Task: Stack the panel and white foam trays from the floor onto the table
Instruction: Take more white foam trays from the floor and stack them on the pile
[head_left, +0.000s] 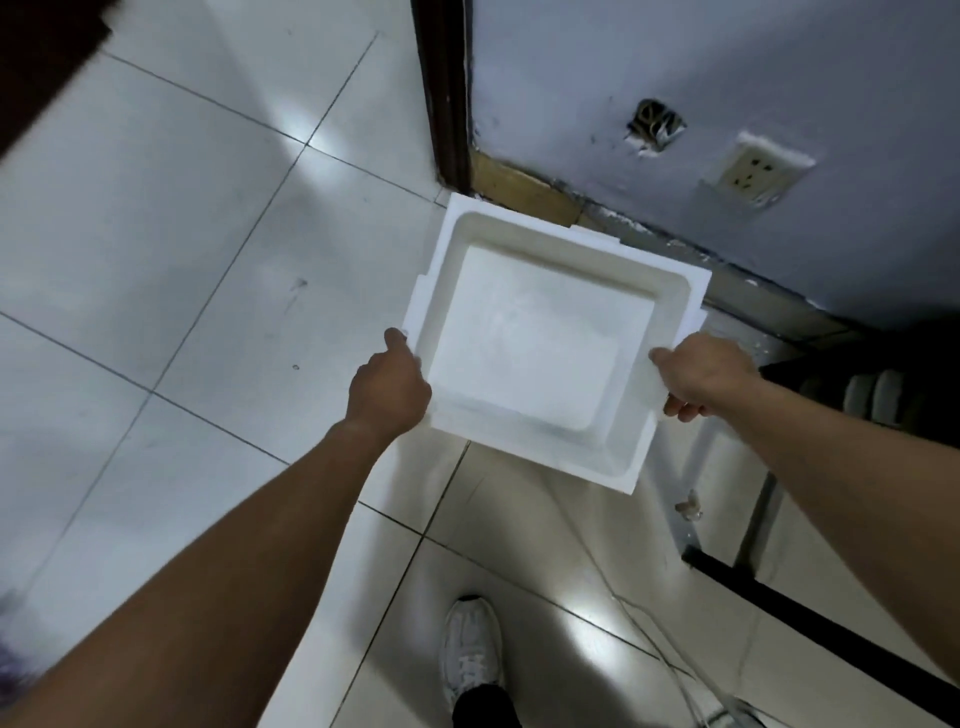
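A square white foam tray (540, 338), hollow side up with a raised rim, is held in the air above the tiled floor. My left hand (389, 389) grips its left edge, thumb on top of the rim. My right hand (706, 376) grips the right edge, fingers wrapped under it. The tray is tilted a little, its far corner toward the wall. No panel and no table top show in this view.
A grey wall (727, 78) with a socket (753, 169) and a dark door frame (441, 93) stand ahead. Dark frame bars (810, 613) run at lower right. A thin white cable (665, 649) lies on the floor near my white shoe (470, 649).
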